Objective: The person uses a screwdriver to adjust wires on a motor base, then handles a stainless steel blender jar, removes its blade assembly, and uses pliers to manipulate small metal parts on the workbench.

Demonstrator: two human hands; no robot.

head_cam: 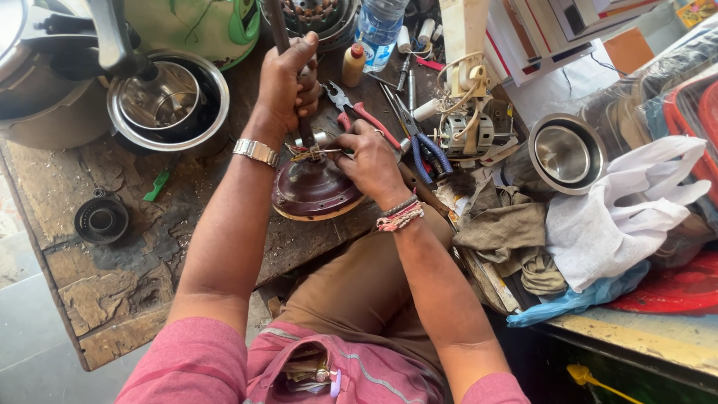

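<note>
A maroon domed cover with an upright rod is stood at the surface's near edge. The rod is gripped by the left hand, fingers wrapped tight, seemingly to steady it. A small metal pin at the rod's base is pinched by the right hand. Pliers lie just beyond; a steel pot stands left.

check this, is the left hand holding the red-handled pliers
No, the left hand grips an upright metal rod above the maroon dome cover, while the red-handled pliers lie on the workbench.
</note>
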